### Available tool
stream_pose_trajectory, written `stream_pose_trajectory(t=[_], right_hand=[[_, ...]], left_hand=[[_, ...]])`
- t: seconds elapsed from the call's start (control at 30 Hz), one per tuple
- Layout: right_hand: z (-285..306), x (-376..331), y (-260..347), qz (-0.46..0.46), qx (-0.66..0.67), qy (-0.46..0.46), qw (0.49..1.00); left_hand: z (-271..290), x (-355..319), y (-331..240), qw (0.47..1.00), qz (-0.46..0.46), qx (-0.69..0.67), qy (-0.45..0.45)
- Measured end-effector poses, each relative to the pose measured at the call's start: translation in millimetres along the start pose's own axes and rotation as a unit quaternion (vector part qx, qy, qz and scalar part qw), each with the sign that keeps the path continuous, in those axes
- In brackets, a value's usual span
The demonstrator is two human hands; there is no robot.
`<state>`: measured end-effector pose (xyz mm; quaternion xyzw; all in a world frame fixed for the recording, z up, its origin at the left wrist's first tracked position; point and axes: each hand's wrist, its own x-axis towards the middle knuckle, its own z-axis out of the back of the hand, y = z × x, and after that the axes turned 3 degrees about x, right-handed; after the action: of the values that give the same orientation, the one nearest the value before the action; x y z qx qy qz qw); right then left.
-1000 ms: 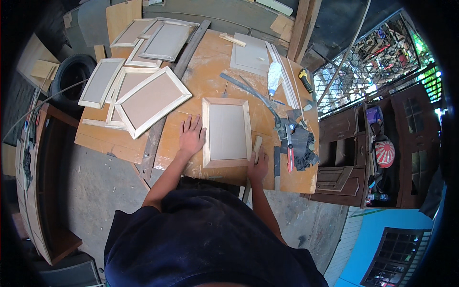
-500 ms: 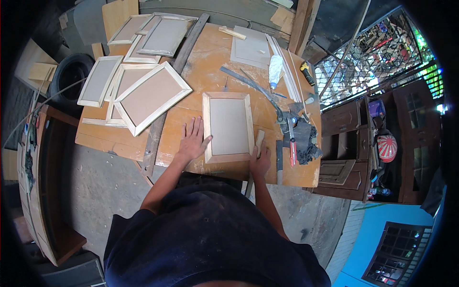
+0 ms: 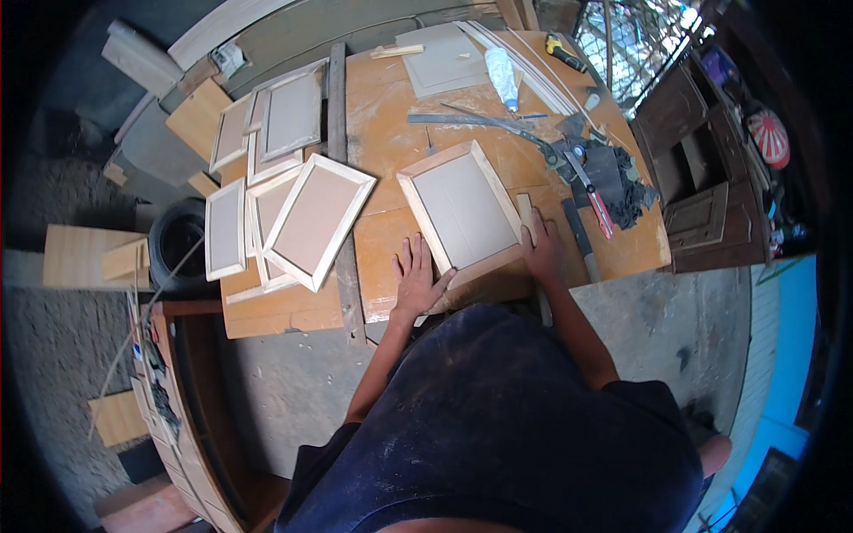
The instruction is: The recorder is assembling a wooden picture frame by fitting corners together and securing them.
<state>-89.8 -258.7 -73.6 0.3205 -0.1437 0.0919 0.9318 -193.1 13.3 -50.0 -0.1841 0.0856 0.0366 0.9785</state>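
Observation:
A wooden frame [image 3: 418, 204] with a grey back panel lies flat on the workbench before me, slightly turned. Beside its lower left corner my left hand [image 3: 416, 286] rests on the bench, open, fingers spread, the thumb touching the frame's edge. At the lower right corner my right hand [image 3: 544, 253] is closed around the near end of a short wooden strip [image 3: 525, 210], which points away from me along the frame's side. The palm hides the strip's lower part.
Several similar frames [image 3: 348, 226] overlap on the bench's left, past a dark wooden bar [image 3: 348, 258]. To the right lie a red-handled cutter [image 3: 597, 209], dark cloth [image 3: 620, 182] and a flat dark bar [image 3: 579, 233]. Farther back are a plastic bottle [image 3: 502, 78] and a yellow-black tool [image 3: 562, 51].
My view has swung, so the whole bench appears turned and shifted. Both hands stay in much the same places by the frame.

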Motion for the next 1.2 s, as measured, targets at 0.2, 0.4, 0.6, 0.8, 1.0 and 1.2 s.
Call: stream_pose_trajectory(t=[0.2,0.4,0.6,0.8,1.0,1.2], right_hand=[[3.4,11.3,7.4,0.021,0.026,0.04,0.999],[6.3,14.9,-0.3,0.04,0.057,0.09,0.994],[18.6,23.2,-15.6,0.074,0.11,0.177,0.975],[29.7,41.3,-17.0,0.138,0.103,0.219,0.96],[15.0,57.1,-15.1,0.136,0.072,0.183,0.971],[-25.1,119.3,-17.5,0.124,0.008,0.089,0.988]], left_hand=[[9.4,10.9,-17.3,0.999,0.038,-0.014,0.036],[16.9,44.5,-7.8,0.998,0.036,-0.041,0.039],[22.4,70.4,-14.1,0.999,0.035,-0.024,0.016],[-22.4,44.5,-54.6,0.982,0.142,-0.002,-0.127],[-34.0,41.7,-59.9,0.975,0.162,0.051,-0.141],[-37.4,39.8,-58.7,0.974,0.151,0.076,-0.151]])
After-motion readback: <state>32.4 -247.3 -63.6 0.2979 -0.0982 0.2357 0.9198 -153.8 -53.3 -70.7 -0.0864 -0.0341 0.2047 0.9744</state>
